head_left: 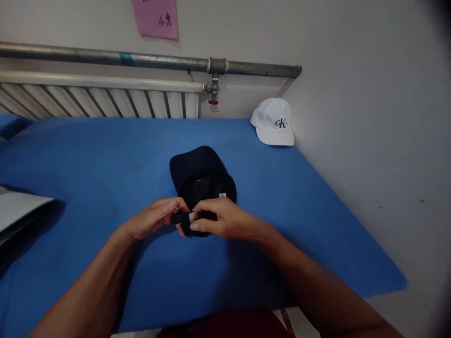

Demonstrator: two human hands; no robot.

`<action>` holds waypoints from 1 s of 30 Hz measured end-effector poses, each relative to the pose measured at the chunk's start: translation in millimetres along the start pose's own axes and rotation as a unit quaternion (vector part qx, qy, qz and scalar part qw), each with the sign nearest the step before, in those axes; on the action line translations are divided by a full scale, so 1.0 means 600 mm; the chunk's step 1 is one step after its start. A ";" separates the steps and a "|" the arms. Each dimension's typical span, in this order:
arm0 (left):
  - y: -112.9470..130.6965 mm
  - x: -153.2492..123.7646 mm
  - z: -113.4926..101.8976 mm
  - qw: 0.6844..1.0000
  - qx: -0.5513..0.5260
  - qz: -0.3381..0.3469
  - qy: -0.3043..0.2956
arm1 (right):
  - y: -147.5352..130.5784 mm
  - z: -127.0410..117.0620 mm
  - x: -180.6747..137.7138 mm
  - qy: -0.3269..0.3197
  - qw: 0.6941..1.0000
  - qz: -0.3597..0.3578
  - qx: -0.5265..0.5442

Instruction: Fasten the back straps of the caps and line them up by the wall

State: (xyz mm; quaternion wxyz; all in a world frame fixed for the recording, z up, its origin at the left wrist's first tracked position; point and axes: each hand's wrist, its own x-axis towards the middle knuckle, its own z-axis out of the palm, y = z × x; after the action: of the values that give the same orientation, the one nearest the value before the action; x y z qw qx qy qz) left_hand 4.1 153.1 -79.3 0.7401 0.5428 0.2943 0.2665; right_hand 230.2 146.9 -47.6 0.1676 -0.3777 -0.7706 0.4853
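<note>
A dark baseball cap lies upside down on the blue-covered table, its brim pointing away from me and its inside facing up. At the back of the cap, my left hand is closed on the dark adjusting strap. My right hand pinches the same strap between thumb and forefinger, beside a short pale piece on it. A small white label shows inside the cap. My fingers hide part of the strap and the cap's rear edge.
A white cap with dark letters sits at the table's far right corner, against the wall. Behind the blue table cover are a white radiator and a metal pipe. A pale folded object lies at the left.
</note>
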 end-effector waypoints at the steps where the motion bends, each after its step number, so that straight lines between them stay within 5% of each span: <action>1: 0.002 -0.001 0.001 1.000 0.019 -0.004 -0.004 | 0.000 0.002 0.000 -0.004 1.000 0.000 -0.002; 10: 0.028 0.001 0.020 0.984 0.165 -0.061 0.000 | 0.009 0.010 0.006 -0.025 1.000 -0.002 -0.003; 15: 0.010 -0.003 0.010 0.995 0.068 -0.028 0.061 | 0.008 0.008 0.006 0.030 0.999 0.028 0.003; 19: -0.001 -0.003 0.005 0.996 0.032 0.005 0.082 | 0.006 0.013 0.004 0.068 0.997 -0.030 0.025; 25: 0.003 -0.001 0.007 0.994 0.012 0.066 0.085 | 0.009 0.018 0.005 0.121 0.980 -0.123 -0.096; 30: 0.011 -0.003 0.011 0.994 0.082 0.032 0.064 | 0.010 0.020 0.008 0.134 0.964 -0.128 -0.189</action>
State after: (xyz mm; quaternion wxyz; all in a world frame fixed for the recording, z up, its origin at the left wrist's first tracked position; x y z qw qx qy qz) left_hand 7.0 149.7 -71.0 0.6639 0.5926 0.3445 0.2990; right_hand 222.4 144.7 -59.1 0.2557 -0.3620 -0.8608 0.2504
